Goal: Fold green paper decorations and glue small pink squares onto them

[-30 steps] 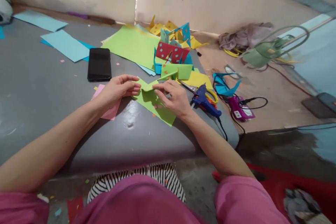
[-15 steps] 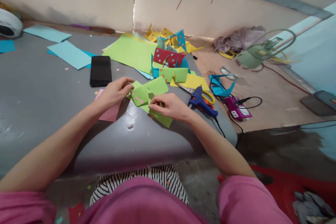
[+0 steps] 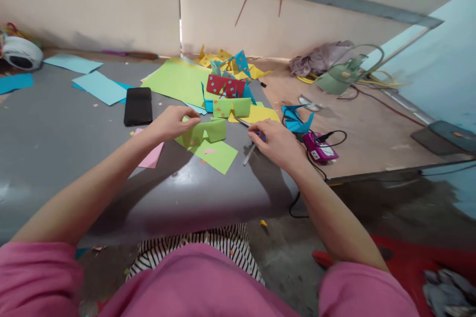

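My left hand (image 3: 177, 123) is closed on the left end of a folded green paper piece (image 3: 215, 131), which stands upright with a small notch in its lower edge. Beneath it lies a flat green sheet (image 3: 221, 156) bearing small pink scraps. Over on the right, my right hand (image 3: 273, 139) is on the blue glue gun, fingers curled round it and covering most of it. A clear glue stick (image 3: 249, 154) sticks out toward the lower left. Just behind that hand, scissor blades (image 3: 242, 122) rest by a yellow sheet (image 3: 260, 113).
Folded green, red (image 3: 225, 85) and yellow paper pieces stand behind the hands. A black phone (image 3: 138, 106) and pink paper (image 3: 151, 154) lie left, with light blue sheets (image 3: 99, 87) beyond. A magenta power strip (image 3: 319, 147) with cables sits right, near a blue folded piece (image 3: 297, 119).
My right hand has left the green paper and moved right onto the glue gun. The folded green piece now stands upright by my left hand. The camera view has shifted.
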Demonstrator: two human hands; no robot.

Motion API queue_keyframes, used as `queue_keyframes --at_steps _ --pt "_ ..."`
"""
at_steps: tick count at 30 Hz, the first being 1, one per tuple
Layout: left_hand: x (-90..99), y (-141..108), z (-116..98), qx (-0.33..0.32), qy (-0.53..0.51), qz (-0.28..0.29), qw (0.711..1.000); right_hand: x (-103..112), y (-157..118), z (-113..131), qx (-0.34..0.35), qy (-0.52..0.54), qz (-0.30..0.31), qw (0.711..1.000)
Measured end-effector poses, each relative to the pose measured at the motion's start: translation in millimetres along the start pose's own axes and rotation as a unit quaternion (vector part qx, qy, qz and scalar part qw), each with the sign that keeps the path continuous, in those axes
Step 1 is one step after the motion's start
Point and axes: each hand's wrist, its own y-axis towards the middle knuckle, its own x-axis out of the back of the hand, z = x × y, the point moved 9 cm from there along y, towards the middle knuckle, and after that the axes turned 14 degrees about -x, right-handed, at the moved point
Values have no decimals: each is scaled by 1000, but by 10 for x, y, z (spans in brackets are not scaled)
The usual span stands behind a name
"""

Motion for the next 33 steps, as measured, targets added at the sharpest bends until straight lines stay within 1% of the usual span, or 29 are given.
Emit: queue_keyframes --at_steps 3,5,7,9,11,14,16,17,18,19,20,21,22,24,27,29,30,31,32,33 --pt "-196 111 -16 28 36 66 997 -9 -67 -307 -57 -92 -6 994" --pt "-252 147 6 43 54 81 994 -76 -120 -515 -88 -133 17 987" --pt "-262 154 30 43 60 84 994 -159 -157 -660 -94 -138 39 985" --pt "-245 125 72 40 58 91 993 -228 -160 -722 -80 -125 45 988" --pt "-194 68 128 39 45 93 994 -263 -133 -738 -66 -114 37 991" --pt "-88 -45 243 57 -24 75 995 -229 -77 -718 -59 -104 19 993" --pt "-19 -103 319 70 -63 56 994 -105 -55 -666 -53 -57 -10 997" --pt "18 -118 348 70 -67 45 994 -19 -54 -628 -47 -3 -28 998" --pt "50 -122 366 66 -62 35 995 58 -59 -581 -40 73 -37 996" --pt "73 -118 378 60 -53 29 996 110 -64 -525 -33 163 -33 986" --pt "84 -110 386 54 -44 26 997 126 -66 -454 -26 251 -16 967" --pt "83 -99 392 50 -36 26 998 93 -63 -356 -19 323 18 946" --pt "72 -87 393 47 -30 28 998 35 -55 -244 -18 372 52 927" --pt "41 -64 383 39 -20 33 998 -125 -23 0 -18 412 110 904" --pt "13 -43 359 27 -16 24 999 -381 59 325 -17 455 190 870" --pt "0 -38 366 27 -19 17 999 -495 113 464 -15 491 230 840" --pt "-6 -36 377 30 -18 14 999 -524 136 504 -14 501 239 832" --pt "-9 -31 389 31 -15 12 999 -540 151 527 -11 498 240 833" --pt "-9 -26 401 32 -11 8 999 -548 158 537 -6 481 234 845" --pt "-9 -20 415 35 -9 4 999 -550 155 537 -1 452 222 864"
